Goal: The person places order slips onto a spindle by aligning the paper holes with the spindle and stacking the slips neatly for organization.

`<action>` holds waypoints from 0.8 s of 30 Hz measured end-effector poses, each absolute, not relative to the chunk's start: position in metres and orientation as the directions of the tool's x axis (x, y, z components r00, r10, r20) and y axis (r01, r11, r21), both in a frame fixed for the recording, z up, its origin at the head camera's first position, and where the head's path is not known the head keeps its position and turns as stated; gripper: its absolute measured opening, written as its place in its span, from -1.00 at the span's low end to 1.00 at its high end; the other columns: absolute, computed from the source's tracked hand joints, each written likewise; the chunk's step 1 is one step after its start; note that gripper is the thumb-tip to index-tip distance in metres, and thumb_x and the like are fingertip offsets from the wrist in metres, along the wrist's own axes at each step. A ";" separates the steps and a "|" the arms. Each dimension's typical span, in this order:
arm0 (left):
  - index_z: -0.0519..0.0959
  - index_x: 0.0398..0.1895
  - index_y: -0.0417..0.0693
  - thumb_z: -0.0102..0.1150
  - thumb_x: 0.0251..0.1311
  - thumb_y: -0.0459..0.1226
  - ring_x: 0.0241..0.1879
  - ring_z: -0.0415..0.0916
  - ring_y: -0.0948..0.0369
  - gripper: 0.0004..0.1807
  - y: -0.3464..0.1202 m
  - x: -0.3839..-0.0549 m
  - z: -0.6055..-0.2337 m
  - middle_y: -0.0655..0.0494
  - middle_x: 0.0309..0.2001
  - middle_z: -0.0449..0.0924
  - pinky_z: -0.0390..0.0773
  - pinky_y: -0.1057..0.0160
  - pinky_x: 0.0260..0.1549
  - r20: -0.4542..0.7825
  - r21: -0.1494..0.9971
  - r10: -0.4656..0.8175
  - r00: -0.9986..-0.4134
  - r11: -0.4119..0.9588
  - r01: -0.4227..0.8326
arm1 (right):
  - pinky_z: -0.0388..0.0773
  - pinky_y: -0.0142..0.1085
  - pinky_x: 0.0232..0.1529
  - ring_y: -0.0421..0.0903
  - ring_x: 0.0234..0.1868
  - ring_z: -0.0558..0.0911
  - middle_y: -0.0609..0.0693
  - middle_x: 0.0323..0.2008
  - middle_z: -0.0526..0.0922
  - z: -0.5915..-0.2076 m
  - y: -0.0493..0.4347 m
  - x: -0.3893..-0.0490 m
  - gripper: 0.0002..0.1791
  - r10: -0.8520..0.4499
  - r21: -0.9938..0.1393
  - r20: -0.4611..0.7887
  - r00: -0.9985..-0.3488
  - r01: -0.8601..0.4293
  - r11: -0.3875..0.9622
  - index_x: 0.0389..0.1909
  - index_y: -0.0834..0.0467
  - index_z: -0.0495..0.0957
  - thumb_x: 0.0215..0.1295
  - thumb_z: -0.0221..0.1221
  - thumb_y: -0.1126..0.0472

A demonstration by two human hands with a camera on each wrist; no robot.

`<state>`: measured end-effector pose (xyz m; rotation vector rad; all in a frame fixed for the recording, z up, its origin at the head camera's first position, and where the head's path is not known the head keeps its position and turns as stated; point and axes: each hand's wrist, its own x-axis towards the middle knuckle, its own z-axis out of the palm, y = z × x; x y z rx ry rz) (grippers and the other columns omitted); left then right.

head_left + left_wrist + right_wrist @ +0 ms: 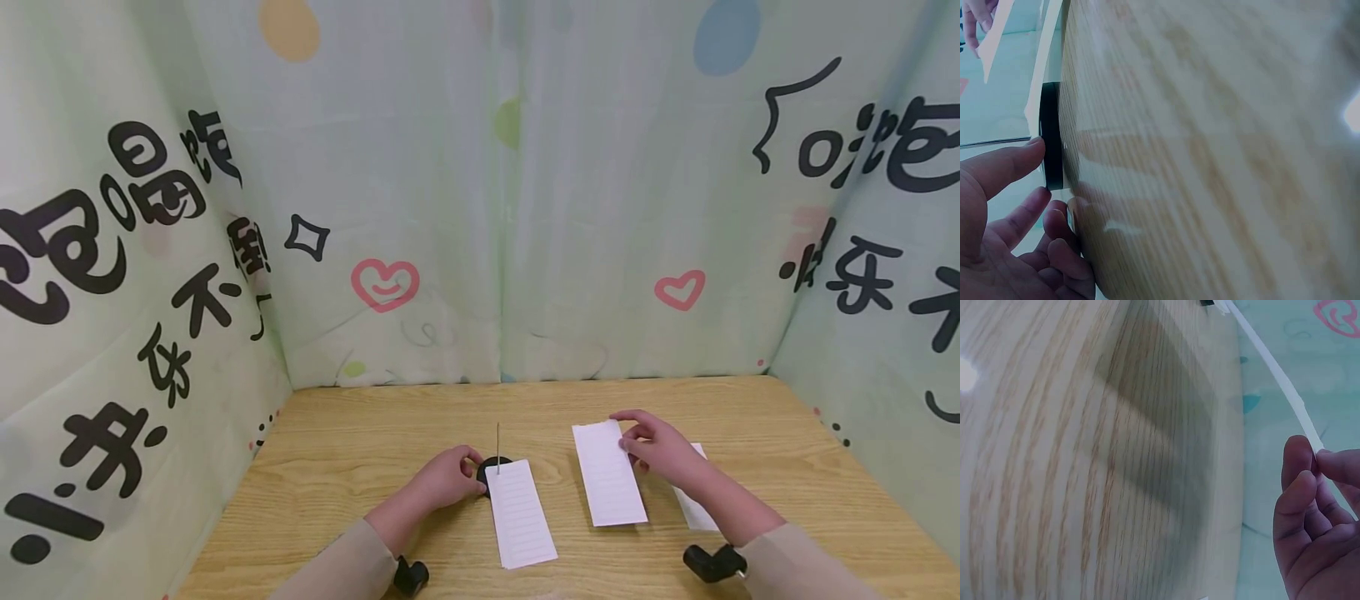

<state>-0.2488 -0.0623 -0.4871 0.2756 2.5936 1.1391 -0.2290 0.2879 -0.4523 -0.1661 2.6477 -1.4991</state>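
A bill spike with a round black base (483, 477) and a thin upright needle (498, 442) stands on the table. My left hand (450, 477) holds the left edge of that base; in the left wrist view the thumb (1013, 164) touches it, with a finger below. Lined paper slips (522, 517) sit on the spike, the needle passing near their top edge. To their right, my right hand (660, 452) pinches a white paper slip (609, 475) by its upper right edge. In the right wrist view this slip (1279, 375) appears edge-on, raised off the table.
Another white paper (697, 504) lies on the wooden table (337, 450), partly behind the right forearm. Printed curtains (420, 167) enclose the table at the back and both sides. A black device (411, 577) sits at the left wrist, another (711, 563) at the right.
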 end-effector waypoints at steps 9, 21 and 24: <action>0.55 -0.01 -0.04 0.42 0.13 -0.29 -0.33 0.36 0.10 -0.64 -0.062 -0.249 -0.488 0.05 -0.32 0.41 0.33 0.15 -0.36 -0.195 0.738 0.282 -0.939 0.673 0.049 | 0.51 -0.23 -0.46 -0.03 -0.41 0.53 0.09 -0.33 0.56 -0.448 0.278 -0.231 -0.52 -0.171 -0.887 0.001 -0.985 -0.079 0.455 0.31 0.29 0.31 0.41 0.12 0.36; 0.54 -0.03 -0.07 0.43 0.12 -0.30 -0.35 0.37 0.09 -0.63 -0.062 -0.248 -0.489 0.02 -0.33 0.41 0.33 0.13 -0.38 -0.175 0.745 0.292 -0.940 0.664 0.067 | 0.50 -0.28 -0.46 -0.02 -0.38 0.52 0.13 -0.29 0.50 -0.442 0.254 -0.232 -0.50 -0.181 -0.934 0.019 -0.983 -0.082 0.347 0.34 0.28 0.30 0.42 0.12 0.36; 0.54 -0.02 -0.06 0.42 0.12 -0.29 -0.34 0.37 0.09 -0.64 -0.062 -0.248 -0.490 0.03 -0.33 0.42 0.34 0.12 -0.36 -0.173 0.740 0.288 -0.942 0.669 0.069 | 0.51 -0.29 -0.45 -0.02 -0.37 0.53 0.12 -0.29 0.51 -0.441 0.248 -0.233 -0.50 -0.186 -0.937 0.020 -0.982 -0.083 0.339 0.34 0.27 0.30 0.42 0.12 0.35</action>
